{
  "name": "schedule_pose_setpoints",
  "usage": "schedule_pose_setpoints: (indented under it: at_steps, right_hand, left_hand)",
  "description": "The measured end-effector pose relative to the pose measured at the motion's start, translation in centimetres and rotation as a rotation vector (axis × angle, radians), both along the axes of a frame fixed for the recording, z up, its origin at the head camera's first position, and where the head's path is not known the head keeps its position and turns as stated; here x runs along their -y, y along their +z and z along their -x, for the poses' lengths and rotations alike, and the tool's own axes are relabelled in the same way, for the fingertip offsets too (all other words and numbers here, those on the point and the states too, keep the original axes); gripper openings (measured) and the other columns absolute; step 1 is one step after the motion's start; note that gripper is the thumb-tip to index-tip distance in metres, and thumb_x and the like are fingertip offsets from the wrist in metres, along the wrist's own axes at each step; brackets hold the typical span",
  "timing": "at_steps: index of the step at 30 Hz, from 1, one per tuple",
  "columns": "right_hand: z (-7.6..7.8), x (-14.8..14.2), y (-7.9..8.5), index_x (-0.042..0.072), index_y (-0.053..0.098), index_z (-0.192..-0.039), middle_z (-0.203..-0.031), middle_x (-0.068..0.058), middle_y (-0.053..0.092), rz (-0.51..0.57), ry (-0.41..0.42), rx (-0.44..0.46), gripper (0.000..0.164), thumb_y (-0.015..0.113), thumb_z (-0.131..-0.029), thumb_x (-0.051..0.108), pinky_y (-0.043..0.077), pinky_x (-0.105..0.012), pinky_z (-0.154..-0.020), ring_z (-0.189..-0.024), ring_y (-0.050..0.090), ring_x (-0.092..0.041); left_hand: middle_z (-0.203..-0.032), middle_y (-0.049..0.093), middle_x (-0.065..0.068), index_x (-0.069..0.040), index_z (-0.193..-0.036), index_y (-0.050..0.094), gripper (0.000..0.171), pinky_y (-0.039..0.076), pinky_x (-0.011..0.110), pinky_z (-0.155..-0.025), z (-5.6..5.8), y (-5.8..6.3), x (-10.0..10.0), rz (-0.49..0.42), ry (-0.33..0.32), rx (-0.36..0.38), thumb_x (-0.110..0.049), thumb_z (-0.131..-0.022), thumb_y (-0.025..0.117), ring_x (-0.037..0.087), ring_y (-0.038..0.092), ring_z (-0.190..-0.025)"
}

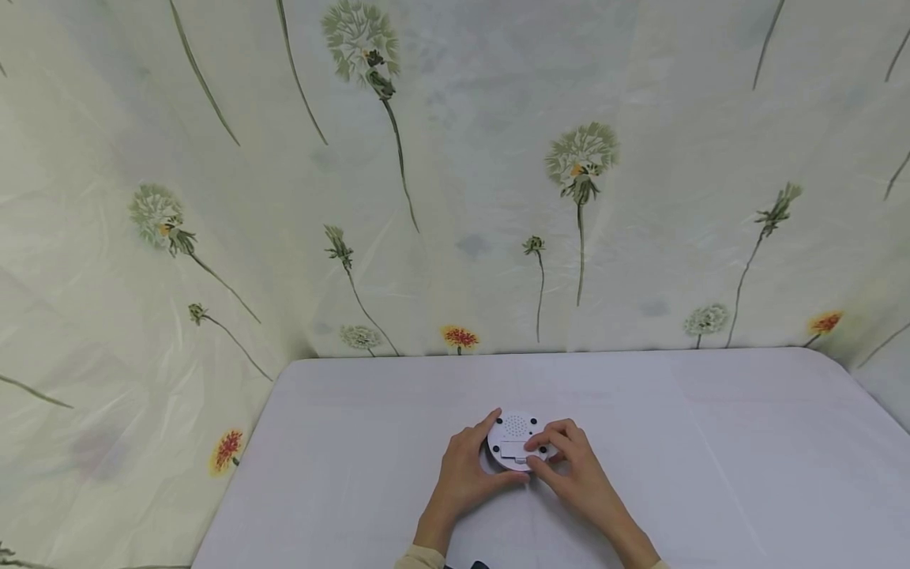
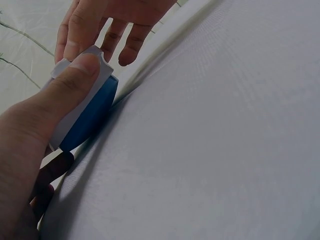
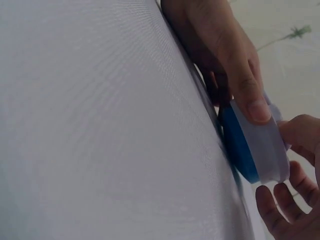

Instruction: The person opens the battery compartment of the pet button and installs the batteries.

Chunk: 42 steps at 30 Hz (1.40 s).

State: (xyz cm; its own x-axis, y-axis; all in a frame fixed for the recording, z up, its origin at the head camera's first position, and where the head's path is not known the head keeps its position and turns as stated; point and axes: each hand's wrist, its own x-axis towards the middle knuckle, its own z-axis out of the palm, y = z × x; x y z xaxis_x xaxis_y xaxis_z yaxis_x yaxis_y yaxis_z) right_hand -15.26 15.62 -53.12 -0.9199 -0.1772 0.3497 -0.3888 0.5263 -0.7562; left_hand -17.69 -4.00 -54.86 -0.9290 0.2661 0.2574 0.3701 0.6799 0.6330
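A round white device lies with its underside up, showing a speaker grille of small holes, dark round feet and a rectangular battery cover. Its other half, facing the table, is blue. My left hand grips the device from the left, thumb along the near rim and fingers around the far side. From the right, my right hand pinches with thumb and index finger at the right end of the battery cover. In the right wrist view, a white edge stands up from the underside beside the fingers.
A white cloth covers the table. Behind it and to the left hangs a pale curtain printed with dandelions and orange flowers. A small dark object shows at the bottom edge of the head view, between the forearms.
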Motion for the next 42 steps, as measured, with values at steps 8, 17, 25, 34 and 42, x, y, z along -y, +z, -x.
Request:
schedule_pose_setpoints:
  at_steps: [8, 17, 25, 34, 42]
  right_hand:
    - [0.0, 0.2, 0.5, 0.024, 0.065, -0.095, -0.114, 0.0, 0.042, 0.063, -0.032, 0.155, 0.017, 0.073, -0.082, 0.017, 0.049, -0.024, -0.078, -0.107, 0.04, -0.012]
    - [-0.2, 0.8, 1.2, 0.016, 0.066, -0.096, -0.133, -0.012, 0.038, 0.183, -0.086, 0.429, 0.014, 0.071, -0.083, 0.019, 0.048, -0.035, -0.089, -0.123, 0.041, -0.028]
    - [-0.3, 1.1, 0.8, 0.017, 0.066, -0.091, -0.133, -0.011, 0.04, 0.193, -0.105, 0.363, 0.01, 0.072, -0.083, 0.019, 0.049, -0.032, -0.086, -0.124, 0.04, -0.028]
    - [-0.6, 2.0, 0.1, 0.024, 0.064, -0.084, -0.127, -0.007, 0.047, 0.049, -0.176, 0.042, 0.017, 0.073, -0.081, 0.01, 0.044, -0.023, -0.081, -0.117, 0.043, -0.019]
    - [-0.4, 1.6, 0.1, 0.021, 0.066, -0.086, -0.123, -0.007, 0.049, 0.042, -0.126, -0.012, 0.017, 0.073, -0.08, 0.007, 0.051, -0.026, -0.075, -0.111, 0.049, -0.018]
  left_hand:
    - [-0.125, 0.062, -0.005, -0.03, -0.144, 0.039, 0.096, 0.043, 0.039, -0.092, 0.0, 0.2, -0.1, -0.003, 0.012, 0.018, -0.069, -0.062, 0.072, 0.011, 0.055, -0.101]
    - [-0.126, 0.061, -0.005, -0.03, -0.143, 0.04, 0.095, 0.044, 0.037, -0.09, 0.1, 0.0, 0.0, 0.001, 0.014, 0.024, -0.068, -0.062, 0.073, 0.01, 0.055, -0.101]
    - [-0.127, 0.061, -0.004, -0.028, -0.143, 0.041, 0.095, 0.044, 0.036, -0.088, 0.1, 0.0, 0.0, -0.016, 0.015, 0.025, -0.068, -0.063, 0.072, 0.011, 0.055, -0.1]
    - [-0.124, 0.062, -0.002, -0.028, -0.143, 0.042, 0.096, 0.045, 0.035, -0.086, 0.1, 0.1, 0.1, -0.029, 0.03, 0.045, -0.071, -0.062, 0.07, 0.013, 0.056, -0.101]
    - [-0.124, 0.062, -0.003, -0.028, -0.143, 0.041, 0.095, 0.044, 0.035, -0.087, 0.0, 0.2, 0.2, -0.029, 0.018, 0.052, -0.071, -0.063, 0.07, 0.012, 0.055, -0.1]
